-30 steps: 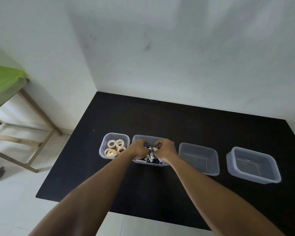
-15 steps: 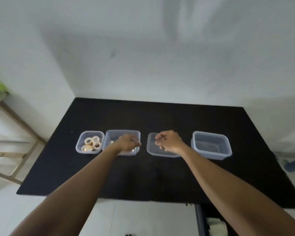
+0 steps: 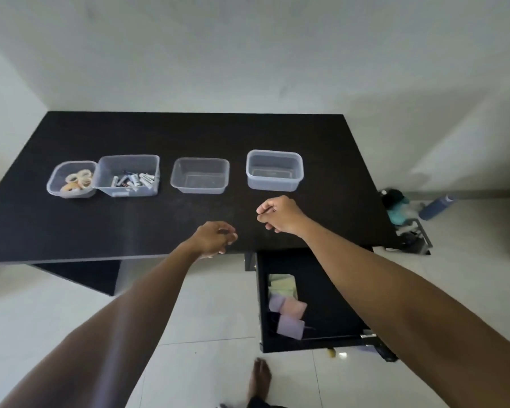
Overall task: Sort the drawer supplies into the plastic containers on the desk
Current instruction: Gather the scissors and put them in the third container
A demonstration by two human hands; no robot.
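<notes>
Several clear plastic containers stand in a row on the black desk (image 3: 189, 134). The leftmost container (image 3: 55, 184) holds tape rolls (image 3: 77, 179). Beside it, a second container (image 3: 106, 169) holds small white tubes and batteries (image 3: 133, 181). A third container (image 3: 200, 175) and a fourth container (image 3: 274, 169) have nothing in them. My left hand (image 3: 214, 238) hovers over the desk's front edge, fingers loosely curled, holding nothing. My right hand (image 3: 278, 214) hangs above the desk in front of the fourth container, fingers loosely curled and empty. Below it the open drawer (image 3: 330, 290) shows pastel sticky-note pads (image 3: 283, 301).
A blue bottle (image 3: 436, 206) and a teal bag (image 3: 398, 210) lie on the white tiled floor right of the desk, by a small metal rack (image 3: 415, 237). My bare foot (image 3: 258, 378) stands on the floor in front of the drawer. White walls close in behind.
Both hands left the second container and drew back toward the desk's front edge, empty. The view swung right and down, bringing the open drawer into sight.
</notes>
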